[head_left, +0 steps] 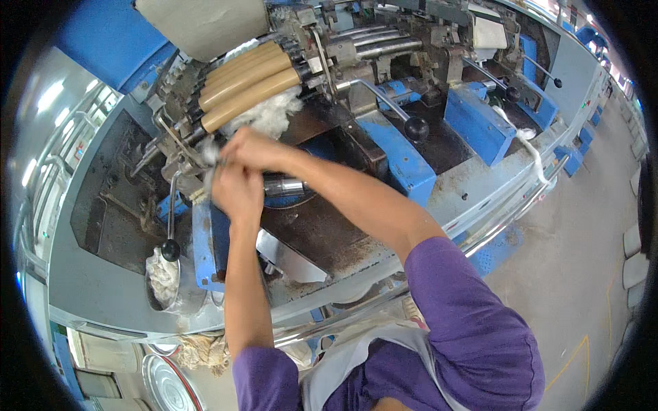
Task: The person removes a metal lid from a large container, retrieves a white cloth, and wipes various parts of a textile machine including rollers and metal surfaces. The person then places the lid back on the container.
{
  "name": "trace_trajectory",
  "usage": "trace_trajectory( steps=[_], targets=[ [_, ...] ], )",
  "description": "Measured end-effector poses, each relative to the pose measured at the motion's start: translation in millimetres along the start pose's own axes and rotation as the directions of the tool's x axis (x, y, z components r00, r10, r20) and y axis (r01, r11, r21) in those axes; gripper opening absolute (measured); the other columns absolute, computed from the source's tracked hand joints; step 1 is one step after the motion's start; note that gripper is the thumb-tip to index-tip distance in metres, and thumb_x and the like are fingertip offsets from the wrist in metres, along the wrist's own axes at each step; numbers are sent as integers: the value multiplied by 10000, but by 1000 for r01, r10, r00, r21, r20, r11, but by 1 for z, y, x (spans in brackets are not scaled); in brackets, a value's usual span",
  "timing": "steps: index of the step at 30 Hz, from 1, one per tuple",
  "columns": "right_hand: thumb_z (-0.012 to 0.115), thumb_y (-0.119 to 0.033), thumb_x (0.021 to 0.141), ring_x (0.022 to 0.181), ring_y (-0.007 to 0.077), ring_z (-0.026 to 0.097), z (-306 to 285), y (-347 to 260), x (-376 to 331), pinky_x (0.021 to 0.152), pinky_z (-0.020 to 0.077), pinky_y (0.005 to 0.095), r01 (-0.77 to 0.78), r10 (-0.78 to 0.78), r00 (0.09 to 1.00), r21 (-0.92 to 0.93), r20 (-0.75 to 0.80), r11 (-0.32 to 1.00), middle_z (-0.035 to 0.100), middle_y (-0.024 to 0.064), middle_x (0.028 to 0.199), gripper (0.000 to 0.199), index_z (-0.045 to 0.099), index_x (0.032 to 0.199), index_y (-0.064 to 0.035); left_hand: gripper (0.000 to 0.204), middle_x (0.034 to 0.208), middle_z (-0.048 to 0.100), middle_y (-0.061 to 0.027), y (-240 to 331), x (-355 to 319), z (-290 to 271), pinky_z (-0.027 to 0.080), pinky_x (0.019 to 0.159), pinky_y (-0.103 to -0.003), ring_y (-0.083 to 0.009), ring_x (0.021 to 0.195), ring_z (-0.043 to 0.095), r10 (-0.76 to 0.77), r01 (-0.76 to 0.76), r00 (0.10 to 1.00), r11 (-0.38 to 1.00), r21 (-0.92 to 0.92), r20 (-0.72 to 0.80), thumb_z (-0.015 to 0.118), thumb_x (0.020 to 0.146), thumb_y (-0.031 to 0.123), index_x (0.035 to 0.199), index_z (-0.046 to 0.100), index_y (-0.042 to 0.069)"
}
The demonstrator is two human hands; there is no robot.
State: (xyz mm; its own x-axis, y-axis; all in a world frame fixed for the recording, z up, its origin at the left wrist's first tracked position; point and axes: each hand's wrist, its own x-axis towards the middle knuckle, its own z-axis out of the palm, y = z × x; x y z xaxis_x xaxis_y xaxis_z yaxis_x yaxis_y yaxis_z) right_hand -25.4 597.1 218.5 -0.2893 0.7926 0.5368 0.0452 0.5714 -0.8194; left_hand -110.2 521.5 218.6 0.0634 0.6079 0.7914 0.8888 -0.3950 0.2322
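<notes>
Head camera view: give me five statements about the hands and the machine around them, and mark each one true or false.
1. The left hand and right hand are close together. True.
2. White fluffy fibre shows beside smooth tan cylindrical rollers. True.
3. Only one roller is there. False: several lie side by side.
4. A round black knob tips a metal lever to the right of the hands. True.
5. The right hand grips that knob. False: it is by the left hand, away from the knob.

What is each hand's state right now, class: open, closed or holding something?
Left hand: fingers curled; holding anything can't be told.
Right hand: blurred, near the rollers; grip can't be told.
</notes>
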Motion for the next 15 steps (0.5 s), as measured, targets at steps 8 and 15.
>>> trace_trajectory(
  steps=[8, 15],
  targets=[
    [588, -76, 645, 498, 275, 627, -15, -9, -18, 525, 515, 367, -162, 114, 973, -240, -199, 957, 610, 234, 575, 135, 682, 633, 20, 165, 793, 624, -170, -6, -15, -4, 474, 690, -378, -316, 696, 602, -96, 161, 977, 915, -370, 189, 666, 781, 129, 872, 688, -6],
    [603, -128, 726, 596, 313, 672, -32, -39, -41, 529, 523, 393, 170, -169, 976, -968, 139, 183, 671, 155, 669, 265, 662, 925, 36, 345, 967, 579, -66, -15, -4, 1, 462, 749, -270, -154, 839, 567, -543, 367, 777, -18, -930, 317, 633, 817, 16, 1140, 544, -68]
  ],
)
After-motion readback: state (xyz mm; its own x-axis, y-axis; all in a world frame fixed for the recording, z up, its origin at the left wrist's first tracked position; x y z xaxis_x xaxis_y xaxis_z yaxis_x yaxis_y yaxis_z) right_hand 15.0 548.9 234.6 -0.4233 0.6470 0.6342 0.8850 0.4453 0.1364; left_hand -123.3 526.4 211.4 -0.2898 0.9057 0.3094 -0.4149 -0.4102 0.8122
